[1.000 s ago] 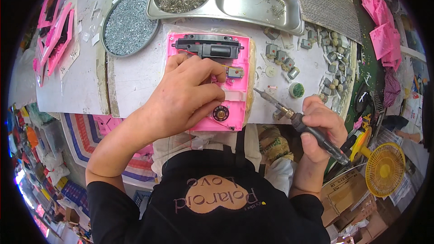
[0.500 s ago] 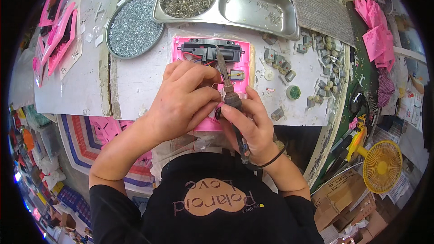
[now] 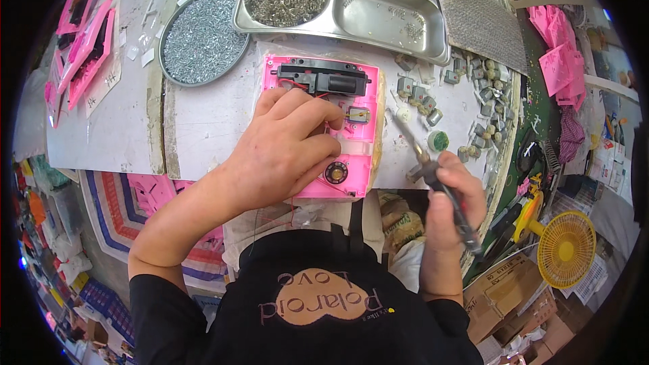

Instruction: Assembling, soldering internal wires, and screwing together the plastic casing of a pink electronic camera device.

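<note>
My right hand (image 3: pixel 458 192) grips a soldering iron (image 3: pixel 428 170) by its dark handle, to the right of the pink plastic case; its metal tip points up and left, over the table and apart from the case. Lying face up before me, the pink case (image 3: pixel 363 170) holds a long black module (image 3: pixel 336 83), a small metal motor (image 3: pixel 358 115) and a round black speaker (image 3: pixel 336 173). My left hand (image 3: pixel 287 143) reaches over the case's left side with fingers pinched together. What they hold is hidden. Thin red wires show by the module and below the hand.
Beyond the case stand a grey round tray of screws (image 3: pixel 162 60) and a steel compartment tray (image 3: pixel 385 39) with small metal parts. Several small motors (image 3: pixel 427 104) lie to the right, near a round green-topped piece (image 3: pixel 438 140). A yellow fan (image 3: pixel 568 250) stands at lower right.
My right hand has drawn the soldering iron away from the case, to the right, uncovering the speaker. The left hand stays over the case, its fingers still pinched.
</note>
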Demonstrator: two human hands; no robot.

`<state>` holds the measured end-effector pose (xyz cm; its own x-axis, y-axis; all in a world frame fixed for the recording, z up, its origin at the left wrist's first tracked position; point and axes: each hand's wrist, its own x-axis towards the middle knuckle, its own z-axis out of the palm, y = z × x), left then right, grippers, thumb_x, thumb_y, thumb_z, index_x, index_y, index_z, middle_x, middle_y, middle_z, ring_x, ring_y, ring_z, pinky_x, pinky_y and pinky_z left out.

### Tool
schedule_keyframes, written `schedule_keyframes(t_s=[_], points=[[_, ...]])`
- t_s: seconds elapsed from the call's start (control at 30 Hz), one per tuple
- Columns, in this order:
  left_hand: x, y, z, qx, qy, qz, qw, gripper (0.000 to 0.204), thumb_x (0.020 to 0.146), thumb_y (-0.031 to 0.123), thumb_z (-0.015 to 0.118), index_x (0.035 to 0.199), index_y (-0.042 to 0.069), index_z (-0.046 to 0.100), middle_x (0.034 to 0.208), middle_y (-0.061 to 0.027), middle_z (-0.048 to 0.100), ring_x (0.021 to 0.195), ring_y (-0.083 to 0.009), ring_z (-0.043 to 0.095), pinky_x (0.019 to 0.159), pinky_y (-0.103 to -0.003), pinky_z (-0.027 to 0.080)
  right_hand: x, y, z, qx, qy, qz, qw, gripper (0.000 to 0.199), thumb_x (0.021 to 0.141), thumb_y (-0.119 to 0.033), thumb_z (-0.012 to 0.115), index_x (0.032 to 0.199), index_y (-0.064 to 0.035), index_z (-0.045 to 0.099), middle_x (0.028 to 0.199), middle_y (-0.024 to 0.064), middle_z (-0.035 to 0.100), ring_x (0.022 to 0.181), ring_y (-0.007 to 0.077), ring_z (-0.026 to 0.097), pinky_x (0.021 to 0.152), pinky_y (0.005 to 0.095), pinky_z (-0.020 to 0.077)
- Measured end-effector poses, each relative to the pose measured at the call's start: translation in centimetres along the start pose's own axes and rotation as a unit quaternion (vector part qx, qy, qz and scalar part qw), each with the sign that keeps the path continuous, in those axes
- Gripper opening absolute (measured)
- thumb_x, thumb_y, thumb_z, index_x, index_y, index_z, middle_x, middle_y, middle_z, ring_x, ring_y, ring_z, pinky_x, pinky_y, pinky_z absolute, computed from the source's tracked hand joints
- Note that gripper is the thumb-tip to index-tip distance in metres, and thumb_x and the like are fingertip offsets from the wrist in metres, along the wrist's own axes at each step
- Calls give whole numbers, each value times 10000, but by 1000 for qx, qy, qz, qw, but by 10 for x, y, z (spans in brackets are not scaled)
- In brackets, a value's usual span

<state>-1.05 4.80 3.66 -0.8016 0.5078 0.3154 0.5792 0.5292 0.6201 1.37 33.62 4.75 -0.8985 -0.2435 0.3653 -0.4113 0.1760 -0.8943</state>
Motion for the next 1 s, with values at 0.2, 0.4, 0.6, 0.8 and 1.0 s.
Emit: schedule_keyframes(t_s=[0.2,0.4,0.6,0.8,1.0], points=[[5,1,2,26,-30,11,999,109,746,147,744,838,117,694,1126,-7,624,1035,-224,560,989,-428,387,17,-8,-18,15,-153,-13,988,265,757,-70,721,1011,0,696,700,65,617,584,211,499,641,366,433],[3,0,2,31,-38,11,999,89,752,155,733,826,122,697,1138,0,628,1048,-215,557,1007,-428,375,16,-3,-7,2,-165,-17,986,216,799,-140,709,969,-10,675,647,53,600,546,208,507,639,385,424],[4,1,3,29,-40,3,999,76,753,158,725,815,125,699,1139,2,629,1046,-209,557,1011,-429,372,17,-2,-5,-10,-170,-21,985,214,800,-138,704,976,-19,673,639,42,598,541,203,516,639,384,427],[3,0,4,35,-41,2,999,75,758,161,719,817,125,690,1132,0,627,1033,-211,562,1015,-432,374,22,-2,-3,-5,-176,-20,984,269,712,-41,706,981,-32,706,665,38,632,509,206,522,647,364,462],[3,0,3,35,-41,5,999,77,757,153,721,821,124,689,1135,-5,626,1033,-216,563,1013,-440,381,24,-4,0,-19,-186,-17,982,259,710,-46,708,969,-32,704,653,34,612,510,209,514,639,364,459]])
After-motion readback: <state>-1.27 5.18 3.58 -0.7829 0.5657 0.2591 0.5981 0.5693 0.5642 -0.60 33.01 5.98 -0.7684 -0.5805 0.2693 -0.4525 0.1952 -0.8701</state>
